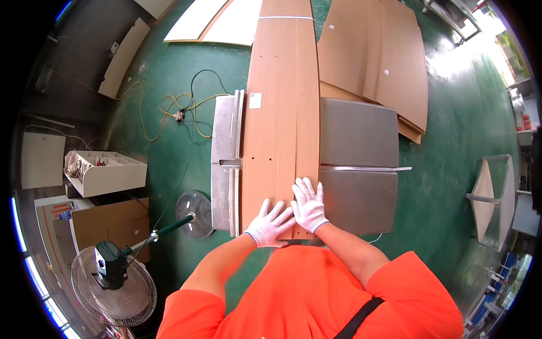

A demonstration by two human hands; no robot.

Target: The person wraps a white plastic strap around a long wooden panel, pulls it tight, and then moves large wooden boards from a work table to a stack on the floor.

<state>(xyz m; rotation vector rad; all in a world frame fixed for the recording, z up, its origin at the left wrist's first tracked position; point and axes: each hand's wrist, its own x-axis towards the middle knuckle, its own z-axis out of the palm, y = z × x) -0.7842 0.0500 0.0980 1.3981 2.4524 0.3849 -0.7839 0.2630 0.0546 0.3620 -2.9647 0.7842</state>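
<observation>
Long brown boards (276, 124), side by side, stretch away from me across a grey metal worktable (361, 135). They bear a small white label, several dark holes and a pale strap (285, 17) across the far end. Both my hands wear white gloves. My left hand (271, 225) lies on the near end of the boards, fingers spread. Slightly farther off, my right hand (309, 206) rests flat on their right side, fingers stretched out. The two hands nearly touch. Neither one grips anything that I can see.
Large cardboard sheets (378, 56) lie beyond the worktable at the right. White panels (220, 21) are at the far left. Yellow cable (141, 107) winds over the green floor. A standing fan (113, 285) and a white divided box (110, 169) stand at my left, a metal-framed rack (494, 203) at my right.
</observation>
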